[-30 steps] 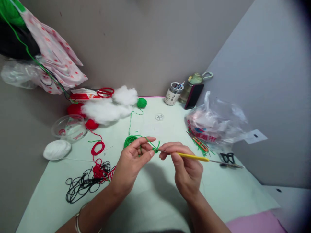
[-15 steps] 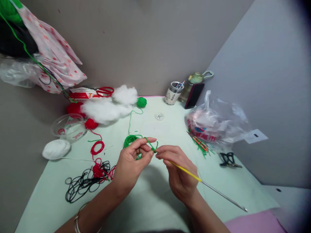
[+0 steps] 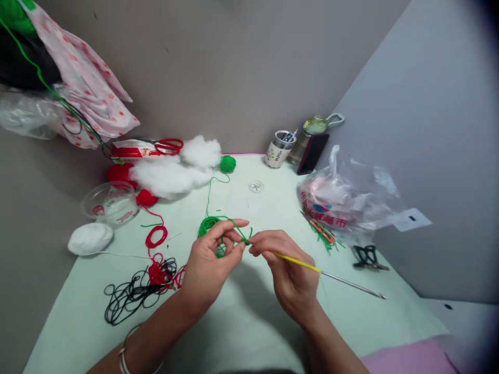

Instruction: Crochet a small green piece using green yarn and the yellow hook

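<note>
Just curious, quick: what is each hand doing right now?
Left hand: closed, pinching green yarn.
Right hand: closed, holding a yellow-handled crochet hook.

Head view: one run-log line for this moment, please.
left hand: pinching green yarn | right hand: holding crochet hook | hook tip at yarn | on table

Even, soft indoor light; sharp centre, bent edges, dark right corners.

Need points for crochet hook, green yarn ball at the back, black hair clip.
crochet hook [image 3: 298, 262], head view, yellow grip.
green yarn ball [image 3: 227, 163], head view, middle of ball.
black hair clip [image 3: 365, 255], head view, middle of clip.
</note>
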Motion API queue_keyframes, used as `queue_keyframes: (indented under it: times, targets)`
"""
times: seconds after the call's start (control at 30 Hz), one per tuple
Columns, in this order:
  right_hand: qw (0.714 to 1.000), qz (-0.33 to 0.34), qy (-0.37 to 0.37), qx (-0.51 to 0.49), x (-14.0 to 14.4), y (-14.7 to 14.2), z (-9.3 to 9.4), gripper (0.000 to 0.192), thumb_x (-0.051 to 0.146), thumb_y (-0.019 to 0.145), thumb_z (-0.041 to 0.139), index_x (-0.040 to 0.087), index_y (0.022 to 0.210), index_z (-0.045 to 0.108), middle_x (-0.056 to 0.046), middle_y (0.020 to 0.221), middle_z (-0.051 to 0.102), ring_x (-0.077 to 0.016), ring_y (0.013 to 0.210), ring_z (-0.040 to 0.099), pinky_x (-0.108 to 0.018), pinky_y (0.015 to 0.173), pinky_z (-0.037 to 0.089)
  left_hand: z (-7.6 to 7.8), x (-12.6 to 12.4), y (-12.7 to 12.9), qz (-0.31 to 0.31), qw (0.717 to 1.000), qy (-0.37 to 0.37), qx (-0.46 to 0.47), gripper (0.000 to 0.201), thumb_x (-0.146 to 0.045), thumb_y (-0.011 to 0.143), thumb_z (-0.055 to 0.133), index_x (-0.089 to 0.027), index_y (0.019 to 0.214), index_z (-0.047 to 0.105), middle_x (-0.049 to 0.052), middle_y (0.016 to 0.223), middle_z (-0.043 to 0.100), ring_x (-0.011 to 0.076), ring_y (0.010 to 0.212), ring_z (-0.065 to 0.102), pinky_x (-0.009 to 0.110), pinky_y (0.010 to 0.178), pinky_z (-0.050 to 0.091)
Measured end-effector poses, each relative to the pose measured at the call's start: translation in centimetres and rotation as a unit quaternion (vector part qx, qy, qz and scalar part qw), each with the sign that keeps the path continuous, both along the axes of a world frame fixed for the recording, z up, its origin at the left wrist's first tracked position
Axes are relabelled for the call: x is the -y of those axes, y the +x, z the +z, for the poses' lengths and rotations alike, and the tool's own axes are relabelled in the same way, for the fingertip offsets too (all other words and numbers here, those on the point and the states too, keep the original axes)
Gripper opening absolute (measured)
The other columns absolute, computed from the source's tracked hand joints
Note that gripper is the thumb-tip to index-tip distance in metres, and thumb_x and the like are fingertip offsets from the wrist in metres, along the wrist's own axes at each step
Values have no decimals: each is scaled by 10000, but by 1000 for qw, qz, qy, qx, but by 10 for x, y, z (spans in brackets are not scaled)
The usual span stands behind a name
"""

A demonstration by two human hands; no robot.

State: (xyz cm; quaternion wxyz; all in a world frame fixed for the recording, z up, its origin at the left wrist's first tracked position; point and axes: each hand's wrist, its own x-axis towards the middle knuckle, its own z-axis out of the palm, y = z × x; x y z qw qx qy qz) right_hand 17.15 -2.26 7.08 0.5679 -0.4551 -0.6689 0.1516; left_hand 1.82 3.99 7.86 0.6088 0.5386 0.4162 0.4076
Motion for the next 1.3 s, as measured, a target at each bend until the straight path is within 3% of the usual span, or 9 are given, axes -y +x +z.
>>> queue_keyframes:
  times: [0.17, 0.37, 0.53, 0.7, 0.77, 0.87, 1.0, 1.17, 1.3]
  targets:
    - [998, -19, 46, -49, -2, -7, -4, 279, 15, 999, 561, 217, 1083, 735, -49, 939, 765, -179, 990, 727, -287, 798, 595, -1, 0, -1, -24, 999, -32, 13, 311, -244, 805, 788, -246, 1115, 808, -19, 813, 613, 124, 704, 558, 268, 683, 474]
    - [984, -25, 12, -176, -6, -13, -3, 254, 109, 1042, 542, 249, 1026, 754, -33, 922, 762, -158, 777, 714, -293, 679, 600, -1, 2, -2, -20, 994, -70, 84, 305, -272, 850, 805, -248, 1154, 785, -15, 866, 631, 130, 814, 604, 245, 746, 487]
    - [995, -90, 47, -8, -1, -12, -17, 333, 59, 996, 607, 293, 1163, 775, -54, 980, 746, -193, 909, 740, -316, 728, 627, 0, 5, 1, -25, 989, -102, 104, 427, -271, 825, 856, -213, 1234, 746, -33, 800, 643, 115, 746, 576, 251, 755, 474]
    - [968, -150, 117, 164, 3, -8, -26, 503, 32, 925, 703, 342, 1319, 739, -67, 1118, 743, -222, 988, 743, -345, 779, 645, 2, 4, 3, -93, 947, -234, 199, 541, -349, 777, 894, -187, 1271, 748, -42, 754, 591, 78, 639, 475, 221, 632, 389]
    - [981, -132, 101, 103, 3, -6, -19, 414, 61, 956, 671, 324, 1265, 757, -62, 1076, 751, -215, 944, 743, -344, 751, 640, 3, 1, 2, -93, 945, -239, 202, 515, -324, 765, 891, -187, 1245, 766, -36, 765, 585, 80, 641, 469, 229, 636, 385]
    - [994, -86, 41, -59, 1, -4, -7, 284, 97, 1011, 595, 273, 1140, 778, -54, 956, 748, -190, 837, 719, -331, 700, 616, 2, -3, -2, -54, 972, -163, 160, 411, -269, 799, 850, -214, 1202, 792, -14, 837, 599, 104, 711, 502, 254, 690, 405]
    - [972, -27, -24, -232, -1, -4, -2, 212, 167, 1039, 589, 251, 1035, 784, -32, 893, 719, -152, 714, 673, -303, 633, 578, 0, -3, -7, -45, 993, -75, 82, 320, -238, 866, 783, -263, 1185, 804, -15, 854, 571, 111, 690, 457, 272, 658, 378]
    - [971, -10, -44, -235, -5, -8, -5, 172, 228, 1033, 622, 248, 1011, 792, -53, 958, 756, -169, 767, 687, -321, 674, 597, -3, 1, -6, -113, 986, -68, 100, 291, -297, 899, 761, -246, 1183, 804, 8, 844, 594, 155, 763, 504, 309, 742, 423]
    - [977, -28, -26, -209, -5, -9, -5, 179, 209, 1027, 630, 252, 1011, 803, -44, 912, 748, -167, 773, 679, -316, 684, 586, -2, 0, -2, -97, 983, -99, 120, 315, -347, 862, 822, -241, 1159, 807, 25, 892, 632, 160, 778, 512, 284, 673, 405]
